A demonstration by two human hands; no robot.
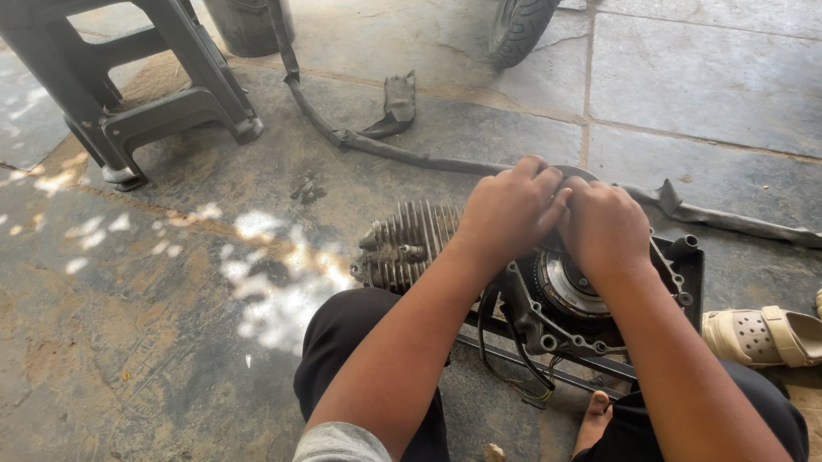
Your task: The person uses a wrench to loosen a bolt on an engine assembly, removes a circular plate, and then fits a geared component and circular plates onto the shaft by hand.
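From the head camera, your left hand (510, 213) and right hand (604, 227) are both clenched on a round part atop the engine (538, 299), which sits on the floor between your knees. If that part releases suddenly, your knuckles could strike the cooling fins (412, 241) left of the engine's open side.

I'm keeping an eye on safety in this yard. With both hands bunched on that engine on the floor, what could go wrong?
1. Both hands, left hand and right hand, press together at the open casing of the engine; a slip could catch fingers on its edges.
2. A bare toe sits right beside the casing and could be hurt if it shifts.
3. The loose wires near the knee might snag.
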